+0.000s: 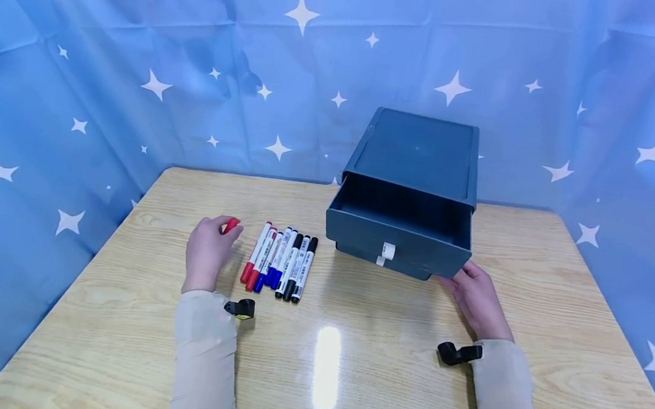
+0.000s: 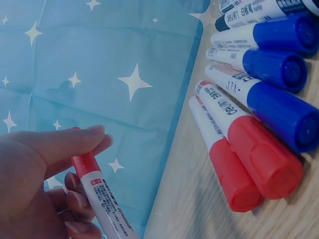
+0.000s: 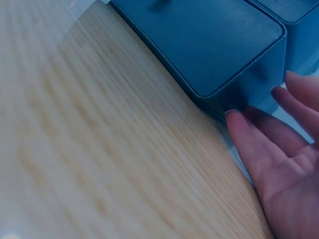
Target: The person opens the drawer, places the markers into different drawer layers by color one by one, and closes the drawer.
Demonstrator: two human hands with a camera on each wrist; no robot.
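My left hand point(image 1: 209, 253) pinches a red-capped whiteboard marker point(image 2: 110, 206) by its cap, between thumb and fingers. Just to the right of that hand, several whiteboard markers point(image 1: 267, 258) with red, blue and black caps lie side by side on the table. A dark blue two-drawer box point(image 1: 416, 150) stands further right, its upper drawer point(image 1: 360, 230) pulled out towards me. Beside the box's lower right corner is my right hand point(image 1: 477, 299), its fingers loosely bent. In the right wrist view, the fingertips are right at the side of the lower drawer point(image 3: 214, 45).
The wooden table point(image 1: 371, 377) carries a bright light reflection near its front. Behind it and at both sides hangs a blue cloth point(image 1: 218, 45) with white stars. White pull tabs point(image 1: 388, 251) stick out from the drawer fronts.
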